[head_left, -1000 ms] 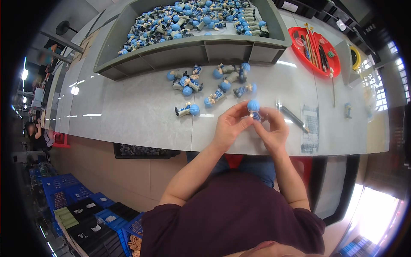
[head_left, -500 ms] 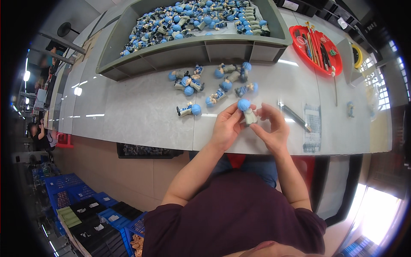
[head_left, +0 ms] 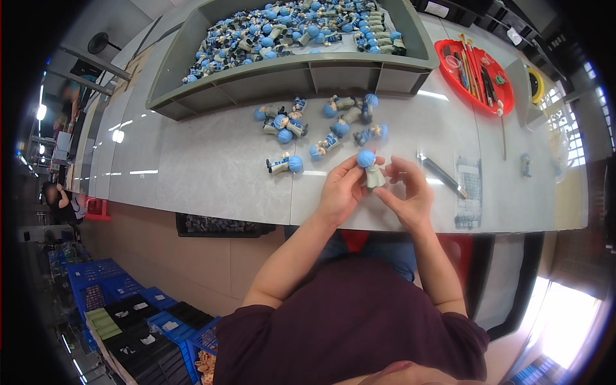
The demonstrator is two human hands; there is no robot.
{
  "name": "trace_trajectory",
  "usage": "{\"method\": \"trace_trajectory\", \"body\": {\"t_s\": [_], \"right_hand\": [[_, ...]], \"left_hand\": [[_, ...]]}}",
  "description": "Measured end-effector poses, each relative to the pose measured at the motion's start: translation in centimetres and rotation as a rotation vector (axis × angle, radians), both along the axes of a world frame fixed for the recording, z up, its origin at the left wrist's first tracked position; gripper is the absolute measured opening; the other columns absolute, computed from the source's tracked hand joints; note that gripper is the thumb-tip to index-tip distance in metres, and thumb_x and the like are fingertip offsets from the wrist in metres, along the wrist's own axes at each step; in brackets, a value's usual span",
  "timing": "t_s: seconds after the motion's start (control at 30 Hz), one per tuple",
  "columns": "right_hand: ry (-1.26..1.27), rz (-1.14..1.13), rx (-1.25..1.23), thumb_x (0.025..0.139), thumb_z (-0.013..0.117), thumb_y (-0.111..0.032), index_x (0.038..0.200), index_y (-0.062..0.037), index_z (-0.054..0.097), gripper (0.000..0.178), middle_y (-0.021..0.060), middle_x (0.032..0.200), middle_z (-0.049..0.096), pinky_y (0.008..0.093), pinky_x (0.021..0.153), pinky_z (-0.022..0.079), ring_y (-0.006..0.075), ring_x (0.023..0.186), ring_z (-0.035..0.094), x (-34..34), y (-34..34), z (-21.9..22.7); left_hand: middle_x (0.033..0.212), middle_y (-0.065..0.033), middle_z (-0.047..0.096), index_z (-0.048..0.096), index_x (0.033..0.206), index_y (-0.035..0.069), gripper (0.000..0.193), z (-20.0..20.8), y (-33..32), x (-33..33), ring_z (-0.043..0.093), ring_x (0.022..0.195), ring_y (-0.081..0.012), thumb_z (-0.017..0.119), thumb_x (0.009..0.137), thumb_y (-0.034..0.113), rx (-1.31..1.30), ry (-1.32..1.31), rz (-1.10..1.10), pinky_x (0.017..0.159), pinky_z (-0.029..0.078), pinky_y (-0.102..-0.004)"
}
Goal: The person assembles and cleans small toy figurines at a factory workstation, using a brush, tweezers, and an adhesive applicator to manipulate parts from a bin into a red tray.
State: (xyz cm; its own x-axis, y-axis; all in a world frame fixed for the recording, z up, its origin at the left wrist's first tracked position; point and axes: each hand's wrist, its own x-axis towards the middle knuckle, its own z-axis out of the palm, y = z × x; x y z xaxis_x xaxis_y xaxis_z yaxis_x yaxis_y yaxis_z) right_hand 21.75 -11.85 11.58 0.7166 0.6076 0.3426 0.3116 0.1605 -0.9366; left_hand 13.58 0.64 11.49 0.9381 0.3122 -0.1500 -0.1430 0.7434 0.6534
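A small figurine with a ribbed light-blue head and a pale grey coat stands nearly upright in front of me. My left hand grips it from the left, with fingers behind the head and thumb at its side. My right hand is close on the right; its thumb touches the figurine's lower end while the bent fingers stay spread apart. A similar figurine lies on its side left of my hands. Beyond them lie several more, including one figurine in blue and white stripes.
A large grey bin full of such figurines stands at the back of the table. A red tray with brushes and tools is at the far right. A cutter knife lies right of my hands, near a lone figurine.
Both hands keep almost the same place and hold. The figurine has turned very slightly; the whole view has shifted a few pixels.
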Motion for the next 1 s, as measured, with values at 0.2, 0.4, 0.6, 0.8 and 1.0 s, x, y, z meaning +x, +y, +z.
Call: {"method": "trace_trajectory", "body": {"t_s": [0.2,0.4,0.6,0.8,1.0], "right_hand": [[0.001,-0.004,0.002,0.063,0.077,-0.006,0.112,-0.0014,0.053,0.055,0.0052,0.095,0.058,0.0254,0.071,0.044,0.0126,0.087,0.055,-0.02,-0.03,-0.14],[-0.004,-0.004,0.002,0.064,0.076,-0.006,0.112,-0.0010,0.053,0.054,0.0055,0.095,0.058,0.0253,0.071,0.044,0.0125,0.087,0.055,-0.02,-0.03,-0.24],[0.001,-0.009,0.010,0.065,0.076,-0.006,0.113,-0.0006,0.052,0.054,0.0060,0.095,0.058,0.0251,0.071,0.044,0.0125,0.087,0.055,-0.07,-0.01,-0.07],[0.029,0.001,0.032,0.069,0.072,-0.004,0.112,0.0002,0.053,0.047,0.0072,0.095,0.059,0.0244,0.070,0.044,0.0128,0.087,0.055,0.01,-0.01,-0.22],[0.028,0.050,0.060,0.079,0.060,-0.001,0.099,0.0027,0.060,0.020,0.0109,0.096,0.058,0.0243,0.069,0.046,0.0148,0.086,0.056,0.17,-0.10,0.25]], "left_hand": [[0.114,-0.0149,0.052,0.038,0.124,-0.003,0.036,0.08,0.04,0.02,0.056,0.096,-0.0220,0.033,0.092,0.012,-0.020,0.008,-0.019,0.078,0.051,-0.0363],[0.113,-0.0146,0.053,0.037,0.125,-0.003,0.036,0.05,0.09,0.01,0.056,0.097,-0.0222,0.033,0.092,0.011,-0.026,0.013,-0.044,0.079,0.051,-0.0361],[0.113,-0.0133,0.053,0.038,0.124,-0.002,0.035,-0.02,0.09,-0.04,0.056,0.097,-0.0213,0.034,0.092,0.011,-0.023,0.012,-0.052,0.078,0.051,-0.0354],[0.112,-0.0094,0.054,0.040,0.125,0.003,0.034,-0.32,0.06,-0.06,0.055,0.099,-0.0185,0.036,0.093,0.013,-0.007,0.017,-0.059,0.080,0.049,-0.0344],[0.110,-0.0073,0.054,0.036,0.130,0.011,0.038,-0.01,-0.15,-0.10,0.055,0.099,-0.0169,0.038,0.093,0.014,-0.036,-0.017,-0.003,0.081,0.049,-0.0350]]}}
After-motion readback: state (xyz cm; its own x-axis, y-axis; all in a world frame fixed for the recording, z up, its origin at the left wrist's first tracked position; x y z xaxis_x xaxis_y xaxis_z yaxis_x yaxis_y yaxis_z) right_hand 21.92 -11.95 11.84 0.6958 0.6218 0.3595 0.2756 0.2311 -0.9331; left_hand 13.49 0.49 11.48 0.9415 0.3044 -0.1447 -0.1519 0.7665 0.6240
